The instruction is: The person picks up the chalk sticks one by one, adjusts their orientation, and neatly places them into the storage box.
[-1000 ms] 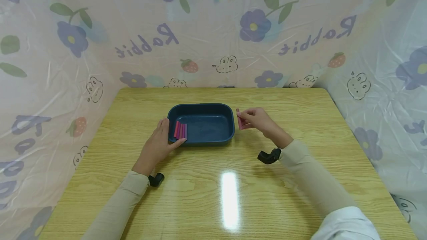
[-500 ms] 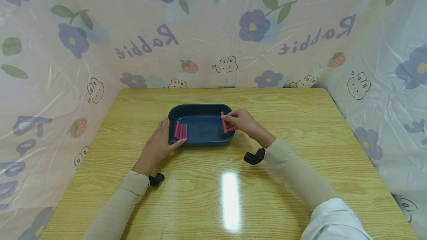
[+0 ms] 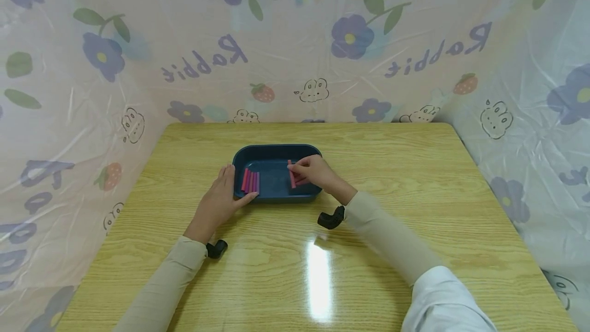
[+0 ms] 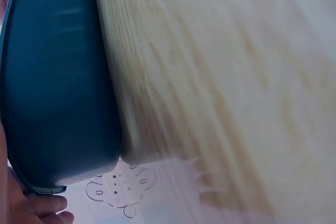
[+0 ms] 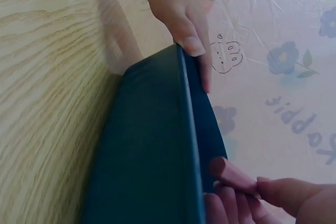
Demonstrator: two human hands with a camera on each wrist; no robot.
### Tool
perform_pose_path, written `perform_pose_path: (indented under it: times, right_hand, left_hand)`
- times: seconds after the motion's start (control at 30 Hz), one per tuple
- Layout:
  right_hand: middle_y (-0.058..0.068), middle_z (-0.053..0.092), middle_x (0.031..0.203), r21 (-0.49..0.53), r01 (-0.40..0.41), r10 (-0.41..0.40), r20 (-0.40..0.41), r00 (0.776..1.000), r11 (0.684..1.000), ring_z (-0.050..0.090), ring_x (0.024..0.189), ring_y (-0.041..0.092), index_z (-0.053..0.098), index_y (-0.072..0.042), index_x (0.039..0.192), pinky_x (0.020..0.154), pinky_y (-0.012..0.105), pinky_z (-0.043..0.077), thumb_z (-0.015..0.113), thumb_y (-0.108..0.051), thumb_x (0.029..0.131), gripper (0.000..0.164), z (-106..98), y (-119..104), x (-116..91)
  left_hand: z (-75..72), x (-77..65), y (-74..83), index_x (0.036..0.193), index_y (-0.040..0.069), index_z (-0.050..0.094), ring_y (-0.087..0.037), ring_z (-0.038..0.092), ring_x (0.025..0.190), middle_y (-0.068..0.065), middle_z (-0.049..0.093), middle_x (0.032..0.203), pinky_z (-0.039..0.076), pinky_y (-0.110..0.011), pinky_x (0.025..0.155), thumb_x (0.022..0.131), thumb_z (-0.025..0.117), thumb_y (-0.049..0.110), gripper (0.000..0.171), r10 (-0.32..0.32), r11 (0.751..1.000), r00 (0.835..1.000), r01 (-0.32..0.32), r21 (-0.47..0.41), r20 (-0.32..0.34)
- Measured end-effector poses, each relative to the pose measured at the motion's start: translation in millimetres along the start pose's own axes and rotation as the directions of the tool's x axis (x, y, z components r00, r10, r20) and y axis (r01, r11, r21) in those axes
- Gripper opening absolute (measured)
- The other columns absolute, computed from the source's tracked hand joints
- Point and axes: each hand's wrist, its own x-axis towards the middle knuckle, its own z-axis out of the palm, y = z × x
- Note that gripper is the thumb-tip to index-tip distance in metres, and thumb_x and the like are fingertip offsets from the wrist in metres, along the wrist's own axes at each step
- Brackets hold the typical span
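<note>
A dark blue rectangular tray [image 3: 281,199] sits on the table. My left hand [image 3: 217,198] rests on its left end, fingers straight along the end wall and thumb across the front rim; some of its fingertips [image 4: 50,205] show by the rim in the left wrist view. Several thin sticks [image 3: 250,182], red through pink to purple, lie side by side at the tray's left end. Over the right half of the tray, my right hand [image 3: 319,173] pinches a round pink stick [image 3: 292,175] between thumb and fingers. Whether the pinkish shapes under its curled fingers include another stick is unclear.
The wood-grain table [image 3: 392,250] reaches around the tray on all sides, with a bright light reflection in front. A printed curtain [image 3: 295,55] stands behind and at both sides. Black wrist cameras [image 3: 331,218] are on both forearms.
My right hand has moved left with the pink stick, from outside the tray's right end to over its inside. The left hand and the row of sticks have stayed put.
</note>
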Motion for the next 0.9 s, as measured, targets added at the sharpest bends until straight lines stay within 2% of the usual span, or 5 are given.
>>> perform_pose_path:
  times: [0.27, 0.53, 0.9]
  right_hand:
    - [0.014, 0.068, 0.083, -0.007, -0.032, 0.031, -0.021, 0.999, 0.999, 0.068, 0.074, 0.022, 0.067, 0.010, 0.101, 0.072, 0.040, 0.055, 0.062, -0.023, 0.091, 0.035, 15, 5, 13]
    - [0.012, 0.069, 0.081, -0.051, -0.046, 0.045, -0.029, 0.999, 0.998, 0.068, 0.072, 0.020, 0.069, 0.007, 0.099, 0.070, 0.038, 0.056, 0.062, -0.024, 0.091, 0.033, 26, 11, 21]
    - [0.011, 0.069, 0.082, -0.059, -0.045, 0.046, 0.002, 0.999, 0.997, 0.068, 0.073, 0.020, 0.069, 0.007, 0.100, 0.068, 0.035, 0.056, 0.061, -0.023, 0.092, 0.032, 41, 10, 30]
  left_hand:
    - [0.4, 0.6, 1.2, 0.149, 0.002, 0.003, -0.029, 0.006, 0.140, -0.019, 0.011, 0.153, 0.020, -0.050, 0.108, 0.078, 0.044, 0.076, 0.110, -0.003, 1.000, 1.000, 0.003, -0.001, -0.001]
    - [-0.2, 1.0, 1.3, 0.149, 0.002, 0.004, -0.029, 0.006, 0.140, -0.019, 0.011, 0.153, 0.019, -0.050, 0.109, 0.079, 0.044, 0.075, 0.109, -0.002, 1.000, 1.000, 0.002, 0.003, 0.007]
    - [-1.0, 2.4, 2.6, 0.149, 0.001, 0.003, -0.029, 0.006, 0.140, -0.018, 0.009, 0.153, 0.020, -0.050, 0.109, 0.077, 0.040, 0.078, 0.112, 0.008, 1.000, 1.000, -0.008, -0.001, 0.013]
